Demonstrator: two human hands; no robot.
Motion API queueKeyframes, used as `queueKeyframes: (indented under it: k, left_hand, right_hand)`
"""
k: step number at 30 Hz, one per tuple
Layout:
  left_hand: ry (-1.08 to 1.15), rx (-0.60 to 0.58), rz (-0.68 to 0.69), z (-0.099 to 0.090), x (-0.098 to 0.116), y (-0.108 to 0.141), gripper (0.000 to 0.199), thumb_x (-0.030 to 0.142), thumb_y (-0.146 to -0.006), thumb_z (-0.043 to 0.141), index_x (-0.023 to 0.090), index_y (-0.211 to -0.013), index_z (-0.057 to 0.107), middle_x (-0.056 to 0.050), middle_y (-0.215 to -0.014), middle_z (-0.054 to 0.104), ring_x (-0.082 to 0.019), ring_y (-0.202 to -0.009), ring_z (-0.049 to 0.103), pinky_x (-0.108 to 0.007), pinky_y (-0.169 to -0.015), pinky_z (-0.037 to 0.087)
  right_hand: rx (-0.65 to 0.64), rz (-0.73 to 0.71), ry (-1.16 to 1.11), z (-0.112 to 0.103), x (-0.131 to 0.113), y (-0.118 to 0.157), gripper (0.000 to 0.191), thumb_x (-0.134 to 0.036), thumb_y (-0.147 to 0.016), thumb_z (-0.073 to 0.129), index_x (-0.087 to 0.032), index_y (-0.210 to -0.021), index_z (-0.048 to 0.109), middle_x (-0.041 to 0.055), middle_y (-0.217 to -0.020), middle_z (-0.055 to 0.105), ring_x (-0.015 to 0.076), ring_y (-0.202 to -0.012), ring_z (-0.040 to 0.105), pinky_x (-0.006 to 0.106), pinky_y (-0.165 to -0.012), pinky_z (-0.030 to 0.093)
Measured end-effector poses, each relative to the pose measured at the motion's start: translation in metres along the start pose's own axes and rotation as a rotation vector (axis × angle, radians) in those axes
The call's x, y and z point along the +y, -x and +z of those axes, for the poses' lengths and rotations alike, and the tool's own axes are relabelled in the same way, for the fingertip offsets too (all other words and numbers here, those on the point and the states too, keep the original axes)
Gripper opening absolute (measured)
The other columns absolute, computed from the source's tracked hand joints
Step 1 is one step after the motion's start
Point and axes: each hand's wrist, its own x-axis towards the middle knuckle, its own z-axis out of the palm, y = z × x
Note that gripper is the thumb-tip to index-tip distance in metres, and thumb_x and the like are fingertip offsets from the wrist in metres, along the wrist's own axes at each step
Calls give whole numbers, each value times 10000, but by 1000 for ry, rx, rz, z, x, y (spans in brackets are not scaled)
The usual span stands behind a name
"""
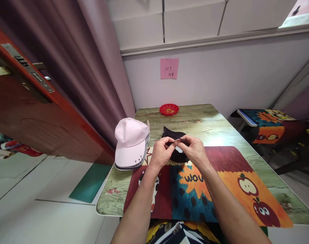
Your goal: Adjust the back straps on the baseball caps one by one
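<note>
A black cap [179, 157] is between my two hands, over the back edge of a printed mat, and a pale patch shows inside it. My left hand [162, 149] pinches the cap's strap from the left, fingers bent. From the right, my right hand [192, 148] pinches the same strap, its fingertips almost meeting those of the left. The fingers partly cover the strap, so its fastening is hard to make out. Left of my hands, a pink cap [131, 134] rests on a dark-brimmed cap, with small rings along its brim.
The mat [230, 156] lies across the near part of the wood-patterned table [195, 118]. A red scalloped dish [169, 109] stands at the table's back. A wooden door [55, 122] is close on the left. Beyond the right edge stands a stool with a printed cover [268, 122].
</note>
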Motion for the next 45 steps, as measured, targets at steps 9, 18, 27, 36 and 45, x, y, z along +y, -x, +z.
queueKeyframes:
  k: [9,18,27,36,45]
  left_hand:
    - [-289,137,246,10,-1,2,240,202,-799,731,223,-1036,697,-10,-962,695,-96,-624,562,-232,-638,470]
    - [-267,178,346,10,-2,-9,218,267,-891,679,244,-1100,736,-70,-1017,742,-164,-728,647,-296,-747,536]
    - [-3,278,83,-5,-14,-21,249,289,-787,760,198,-1018,755,-20,-828,706,-96,-590,530,-227,-614,464]
    - [117,328,98,-2,-22,-64,258,293,-774,751,181,-1005,728,-19,-847,683,-89,-631,531,-210,-643,469]
    - [171,192,-57,2,-13,-37,265,306,-800,717,195,-1039,685,-31,-932,710,-82,-570,624,-164,-464,464]
  right_hand:
    - [-34,262,-370,-1,-7,-12,447,-572,-590,837,-170,-688,668,-43,-521,524,66,-401,326,234,-375,239]
    - [-122,188,-334,-6,-15,-23,460,-602,-648,825,-179,-782,704,-14,-624,591,79,-462,369,232,-398,236]
    - [26,-63,54,-20,-4,-27,397,-601,-875,623,-211,-873,695,8,-693,624,157,-616,531,275,-588,387]
    - [272,-312,329,-19,-3,-59,273,-485,-931,556,-241,-937,679,22,-782,691,191,-685,610,300,-688,434]
    - [84,-145,234,-31,-17,-38,213,-435,-879,605,-235,-865,677,28,-754,692,194,-682,614,312,-668,469]
